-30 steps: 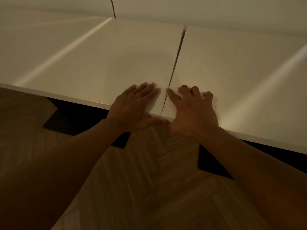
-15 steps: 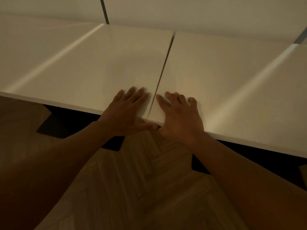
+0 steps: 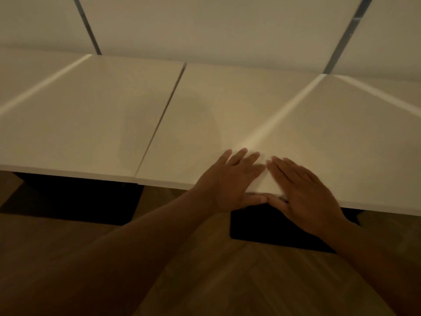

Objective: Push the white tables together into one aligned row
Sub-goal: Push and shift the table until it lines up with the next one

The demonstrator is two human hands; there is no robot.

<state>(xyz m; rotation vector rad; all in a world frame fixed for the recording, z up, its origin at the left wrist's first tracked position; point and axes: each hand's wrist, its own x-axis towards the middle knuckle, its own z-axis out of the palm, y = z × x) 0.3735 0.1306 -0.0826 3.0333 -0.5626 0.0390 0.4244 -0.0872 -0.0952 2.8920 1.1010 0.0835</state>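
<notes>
Both hands lie flat, fingers spread, gripping nothing: left hand (image 3: pixel 230 179) and right hand (image 3: pixel 303 190) on the near edge of the right white table (image 3: pixel 227 106). It meets the left white table (image 3: pixel 91 115) at a thin seam (image 3: pixel 159 124) (front edges look nearly flush), so little seems left.

Dim, warm yellow-brown light throughout. Pale streaks of glare cross the white worktop (image 3: pixel 227 106), with a soft oval shadow near its seam. The floor (image 3: pixel 205 270) is dark. The fingers (image 3: pixel 241 156) are motion-blurred; lines bend at the edges.
</notes>
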